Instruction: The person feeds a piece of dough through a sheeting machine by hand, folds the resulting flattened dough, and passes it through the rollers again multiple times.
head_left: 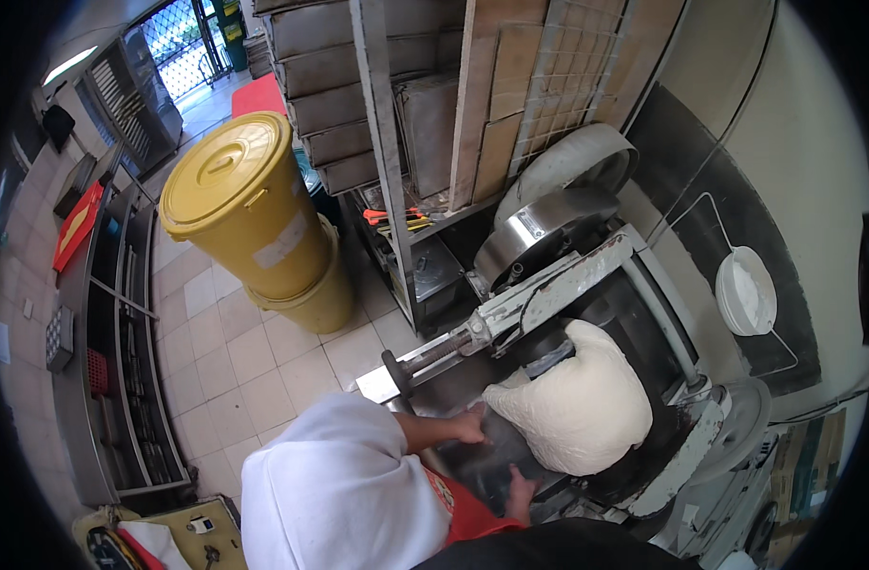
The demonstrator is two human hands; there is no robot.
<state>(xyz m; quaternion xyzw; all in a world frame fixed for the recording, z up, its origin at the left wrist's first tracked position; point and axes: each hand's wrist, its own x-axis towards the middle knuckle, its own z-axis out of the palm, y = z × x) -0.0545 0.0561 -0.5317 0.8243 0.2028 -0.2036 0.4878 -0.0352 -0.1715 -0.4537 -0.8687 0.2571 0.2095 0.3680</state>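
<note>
A large mass of pale dough (586, 404) lies over the dark metal bed of a roller machine (567, 285). My left hand (470, 424) reaches from a white sleeve to the steel plate (491, 461) at the machine's near side. Its fingers look apart and are close to the dough's left edge; contact with the dough cannot be made out. Lower down, my right hand (521, 488) is by the same plate with fingers stretched out, its forearm hidden behind my red apron (467, 503). I see nothing held in either hand.
Yellow lidded bins (230, 218) stand on the tiled floor at left. A tall rack of trays (325, 95) rises beyond the machine. White bowls (746, 290) hang in a wire holder at right. Metal shelving (121, 351) lines the far left.
</note>
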